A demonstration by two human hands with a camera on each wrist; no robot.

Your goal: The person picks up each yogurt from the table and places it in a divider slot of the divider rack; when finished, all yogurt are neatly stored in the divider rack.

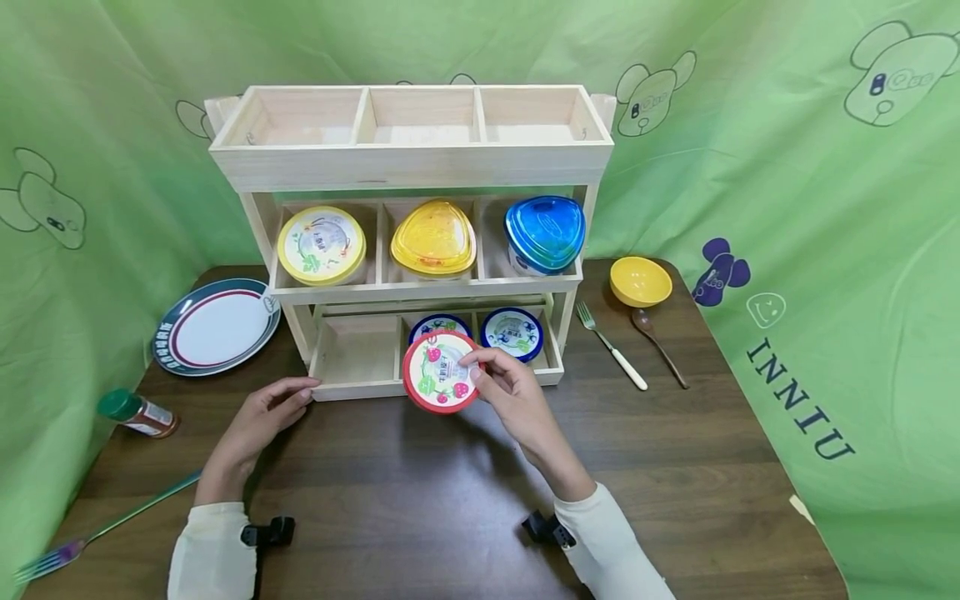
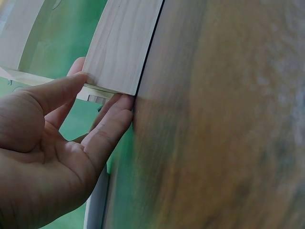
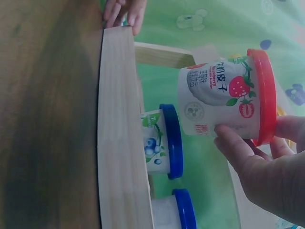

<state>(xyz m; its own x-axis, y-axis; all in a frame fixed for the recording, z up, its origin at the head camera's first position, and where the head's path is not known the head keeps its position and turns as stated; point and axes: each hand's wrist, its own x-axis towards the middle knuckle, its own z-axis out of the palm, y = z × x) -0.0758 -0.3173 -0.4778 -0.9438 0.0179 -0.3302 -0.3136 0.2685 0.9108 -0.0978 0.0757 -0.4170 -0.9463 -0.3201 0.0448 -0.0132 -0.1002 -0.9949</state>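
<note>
Fingers of right hand (image 1: 510, 387) gripping red-lidded cup (image 1: 441, 372), left hand (image 1: 262, 412) fingers straight, touching wooden rack (image 1: 352, 385)

We see a dark wooden desk (image 1: 450, 500) bearing a wooden shelf (image 1: 408, 158) just beyond our right grip (image 1: 510, 392). Left of our left grip (image 1: 262, 412) lie a plate (image 1: 216, 327), a spice bottle (image 1: 138, 413) and a green fork (image 1: 97, 529). Right of our right grip sit a yellow bowl (image 1: 640, 281), a white-handled fork (image 1: 611, 345) and a spoon (image 1: 658, 343).
</note>
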